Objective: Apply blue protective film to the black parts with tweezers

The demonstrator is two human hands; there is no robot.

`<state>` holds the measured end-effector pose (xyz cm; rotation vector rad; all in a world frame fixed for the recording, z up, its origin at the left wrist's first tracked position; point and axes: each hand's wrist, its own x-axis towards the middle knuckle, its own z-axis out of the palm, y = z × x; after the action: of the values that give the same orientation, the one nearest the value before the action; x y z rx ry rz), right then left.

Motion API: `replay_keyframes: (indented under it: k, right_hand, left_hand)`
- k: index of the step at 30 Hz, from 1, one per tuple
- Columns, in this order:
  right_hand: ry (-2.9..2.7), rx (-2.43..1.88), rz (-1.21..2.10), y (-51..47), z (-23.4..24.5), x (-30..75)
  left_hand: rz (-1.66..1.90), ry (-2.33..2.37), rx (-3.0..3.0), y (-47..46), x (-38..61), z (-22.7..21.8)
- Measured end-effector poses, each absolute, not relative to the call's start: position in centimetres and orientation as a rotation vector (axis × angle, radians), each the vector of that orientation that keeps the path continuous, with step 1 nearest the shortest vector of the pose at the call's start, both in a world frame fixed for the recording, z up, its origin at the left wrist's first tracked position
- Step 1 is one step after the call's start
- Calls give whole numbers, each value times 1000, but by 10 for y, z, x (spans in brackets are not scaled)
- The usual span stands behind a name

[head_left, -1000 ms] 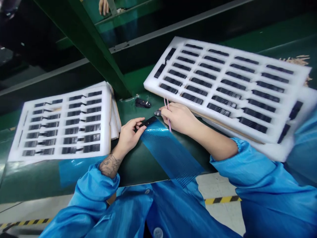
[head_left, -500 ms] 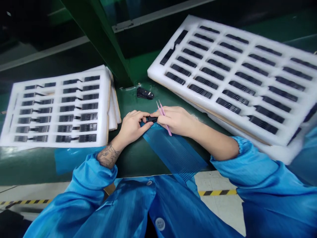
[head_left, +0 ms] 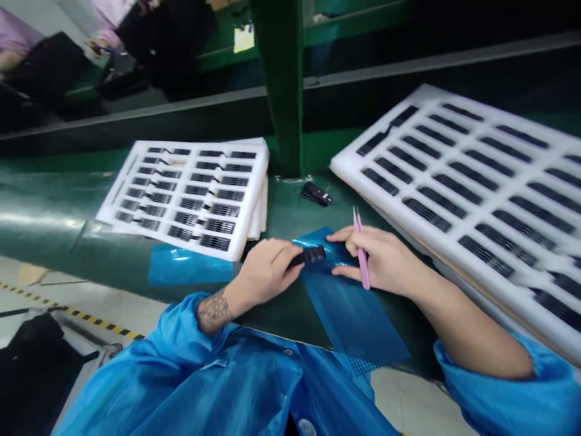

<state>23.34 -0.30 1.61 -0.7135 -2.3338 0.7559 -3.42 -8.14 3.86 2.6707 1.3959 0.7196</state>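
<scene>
My left hand (head_left: 267,269) grips a narrow black component strip (head_left: 309,256) between thumb and fingers, its end sticking out to the right. My right hand (head_left: 377,257) holds pink tweezers (head_left: 362,251) upright, with their tips pointing away from me and a small gap to the strip. Both hands rest above a blue perforated film sheet (head_left: 349,297). A small black cluster of parts (head_left: 315,194) lies farther forward on the green workbench (head_left: 290,206). White foam trays with rows of black parts stand left (head_left: 256,181) and right (head_left: 349,172).
A green upright post (head_left: 282,79) rises behind the bench. A second blue film piece (head_left: 188,266) lies by the left tray. A person in a pale garment (head_left: 20,36) is at the upper left. A yellow-and-black floor stripe (head_left: 77,315) runs at lower left.
My view has swung, shifting the trays rightward. My hands have parted: the black strip stays in my left hand, and the tweezers have moved away from it with my right hand.
</scene>
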Motion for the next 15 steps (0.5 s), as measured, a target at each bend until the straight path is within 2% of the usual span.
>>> replay_keyframes:
  k: [4,8,12,15]
  right_hand:
    - [-2519,-783,614,1,6,231]
    - [-2498,-881,381,3,-3,228]
    - [-2506,-867,268,4,-8,228]
    - [-2528,-850,213,5,-8,228]
  left_hand:
    - [905,1404,2518,-127,-75,78]
    - [924,1972,2527,-95,-159,127]
    - [476,2474,2169,-15,-252,156]
    - [129,2452,2083,34,-294,162]
